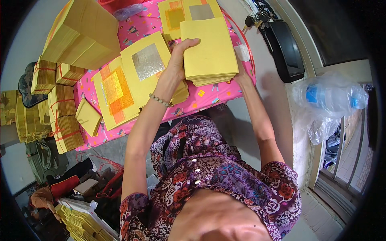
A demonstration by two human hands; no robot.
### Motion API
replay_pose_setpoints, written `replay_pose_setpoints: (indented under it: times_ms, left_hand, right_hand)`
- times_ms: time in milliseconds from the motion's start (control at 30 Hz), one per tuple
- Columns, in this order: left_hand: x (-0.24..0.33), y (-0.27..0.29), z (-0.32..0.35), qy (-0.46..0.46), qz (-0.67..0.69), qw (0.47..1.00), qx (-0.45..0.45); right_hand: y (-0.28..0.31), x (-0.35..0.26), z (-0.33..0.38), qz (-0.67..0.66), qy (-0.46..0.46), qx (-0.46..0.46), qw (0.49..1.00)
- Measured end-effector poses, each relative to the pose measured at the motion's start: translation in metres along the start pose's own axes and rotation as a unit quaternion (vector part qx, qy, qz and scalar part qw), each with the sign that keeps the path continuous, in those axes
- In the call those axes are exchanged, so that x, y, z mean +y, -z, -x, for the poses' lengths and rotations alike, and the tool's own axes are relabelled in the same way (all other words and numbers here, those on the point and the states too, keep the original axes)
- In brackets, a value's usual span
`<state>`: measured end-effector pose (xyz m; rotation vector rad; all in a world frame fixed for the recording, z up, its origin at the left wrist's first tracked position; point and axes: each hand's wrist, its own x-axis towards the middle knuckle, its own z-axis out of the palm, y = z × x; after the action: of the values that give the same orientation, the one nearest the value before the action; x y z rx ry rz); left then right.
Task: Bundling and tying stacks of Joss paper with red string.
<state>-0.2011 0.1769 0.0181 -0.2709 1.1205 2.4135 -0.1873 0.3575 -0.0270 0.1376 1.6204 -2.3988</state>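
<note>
My left hand (179, 59) is closed on the left edge of a thick stack of plain yellow joss paper (209, 48), with its thumb flat on top. At the stack's lower right corner is my right hand (242, 76), closed around the edge, its fingers mostly hidden behind the paper. The stack is tilted toward me over the table's near right part. Left of it lie a yellow pile with a silver foil square (148, 61) and another with an orange and gold square (116, 91). More foil-marked piles (173, 18) sit at the back.
A pink patterned cloth (201, 99) covers the table. Tall yellow stacks (82, 34) and bundles tied with red string (64, 116) crowd its left side. A small folded yellow pad (88, 116) lies nearby. Right are a black case (282, 50), keys (256, 19) and a bagged plastic bottle (327, 95).
</note>
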Motion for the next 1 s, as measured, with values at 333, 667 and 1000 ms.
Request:
replay_pose_setpoints:
  times_ms: [333,667,1000]
  left_hand:
    - [0.003,-0.001,0.002,-0.039,-0.009,0.999,0.014]
    - [0.004,-0.01,0.009,-0.126,-0.042,0.991,0.015]
    - [0.001,-0.004,-0.003,-0.148,-0.1,0.984,-0.014]
  right_hand:
    - [0.011,0.006,-0.014,0.055,0.056,-0.004,0.997]
    - [-0.004,0.011,-0.015,0.106,0.088,-0.02,0.99]
    - [0.006,-0.006,-0.016,0.018,0.077,-0.019,0.997]
